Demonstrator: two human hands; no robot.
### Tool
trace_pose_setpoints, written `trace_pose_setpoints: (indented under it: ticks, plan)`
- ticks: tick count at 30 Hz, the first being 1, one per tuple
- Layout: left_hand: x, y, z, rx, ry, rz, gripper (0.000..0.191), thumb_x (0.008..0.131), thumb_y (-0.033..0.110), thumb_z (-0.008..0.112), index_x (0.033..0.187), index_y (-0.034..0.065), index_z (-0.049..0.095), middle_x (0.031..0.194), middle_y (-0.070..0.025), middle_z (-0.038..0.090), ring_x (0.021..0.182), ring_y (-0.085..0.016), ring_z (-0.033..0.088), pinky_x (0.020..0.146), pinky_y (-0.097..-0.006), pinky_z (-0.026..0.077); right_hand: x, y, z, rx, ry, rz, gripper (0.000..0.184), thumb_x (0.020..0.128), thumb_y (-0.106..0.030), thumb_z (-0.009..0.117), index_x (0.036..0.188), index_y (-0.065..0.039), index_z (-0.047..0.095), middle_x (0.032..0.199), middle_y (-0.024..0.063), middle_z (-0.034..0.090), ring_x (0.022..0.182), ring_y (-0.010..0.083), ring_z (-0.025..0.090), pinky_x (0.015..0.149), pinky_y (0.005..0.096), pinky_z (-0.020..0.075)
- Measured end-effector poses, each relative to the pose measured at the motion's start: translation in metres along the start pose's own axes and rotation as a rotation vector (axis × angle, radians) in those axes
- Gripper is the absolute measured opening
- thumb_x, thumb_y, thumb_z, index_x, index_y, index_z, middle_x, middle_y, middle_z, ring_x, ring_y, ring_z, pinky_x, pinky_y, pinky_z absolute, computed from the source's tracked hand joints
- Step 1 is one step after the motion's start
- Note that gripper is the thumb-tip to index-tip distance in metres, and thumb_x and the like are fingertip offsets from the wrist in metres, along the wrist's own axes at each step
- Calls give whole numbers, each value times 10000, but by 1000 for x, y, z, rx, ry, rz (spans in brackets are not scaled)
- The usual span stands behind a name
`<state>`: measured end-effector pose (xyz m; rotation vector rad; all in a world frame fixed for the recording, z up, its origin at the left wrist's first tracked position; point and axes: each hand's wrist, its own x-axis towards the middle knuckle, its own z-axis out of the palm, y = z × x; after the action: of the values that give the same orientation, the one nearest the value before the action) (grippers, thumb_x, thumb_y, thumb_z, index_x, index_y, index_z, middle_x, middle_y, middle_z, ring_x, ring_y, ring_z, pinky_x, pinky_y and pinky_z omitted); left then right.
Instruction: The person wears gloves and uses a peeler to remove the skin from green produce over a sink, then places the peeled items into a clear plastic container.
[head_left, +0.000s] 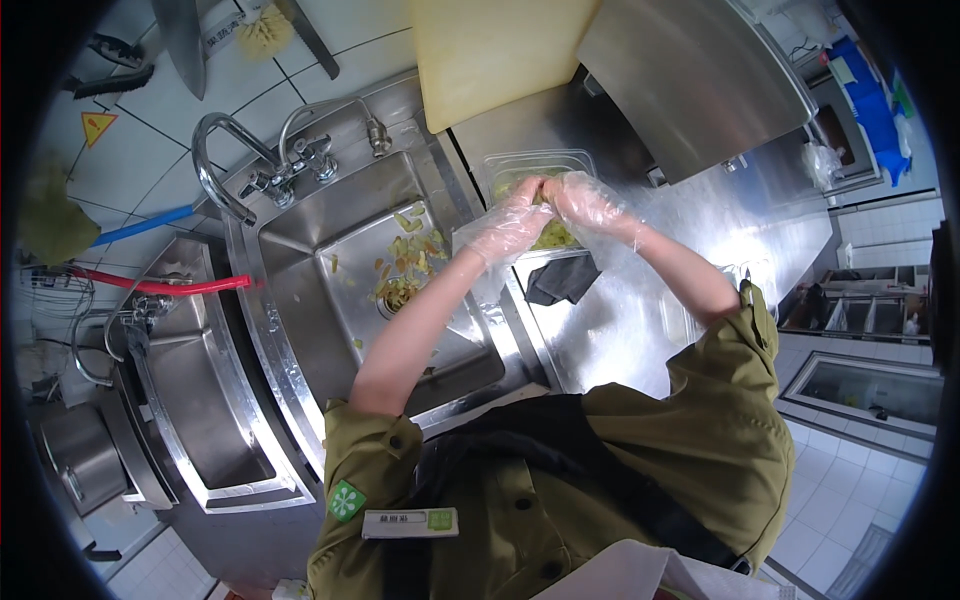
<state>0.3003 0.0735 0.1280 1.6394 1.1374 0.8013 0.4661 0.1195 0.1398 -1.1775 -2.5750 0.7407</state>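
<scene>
My left hand (517, 221) and my right hand (589, 201), both in loose clear plastic gloves, meet over a clear plastic container (538, 159). Their fingers close on a small piece of produce (541, 195), mostly hidden by the fingertips. Pale green chopped pieces (555, 235) show inside the container below the hands. A folded dark cloth (562, 280) lies on the steel counter (592, 330), just on the near side of the container. To the left, peelings and scraps (405, 262) lie in the steel sink (337, 247), heaped around its drain.
A chrome faucet (217, 150) arches over the sink's back left corner. A yellow cutting board (495, 60) stands behind the container, beside a large steel panel (697, 75). Knives (180, 45) and a brush (262, 34) hang on the tiled wall. A second sink (217, 405) stands farther left.
</scene>
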Motion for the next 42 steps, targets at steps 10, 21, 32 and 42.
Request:
trace_pose_setpoints:
  ticks: [10,21,32,42]
  plan:
    - [1,7,2,312,-93,21,220,882,225,420,1060,96,417,962,-236,564,930,-404,548,786,-453,426,-9,-6,-8,396,-39,253,457,851,-380,517,731,55,585,581,128,496,587,163,458,564,355,401]
    - [24,-21,30,-279,333,-112,125,836,117,477,946,60,499,745,-138,566,713,-225,553,666,-349,435,-7,-23,-16,19,101,256,262,751,-244,554,763,12,609,735,221,574,669,336,559,639,405,443]
    - [5,1,16,-229,-30,-210,477,823,109,523,1277,33,400,913,-124,609,763,-179,576,692,-307,451,-12,-8,-29,91,-70,453,338,771,-276,523,927,5,626,943,241,594,884,385,573,795,405,447]
    - [12,-8,27,50,232,-252,241,847,153,468,1015,28,586,917,-201,612,875,-307,593,725,-380,459,-15,-8,4,38,121,289,252,810,-203,501,831,30,595,882,236,595,803,399,576,710,431,455]
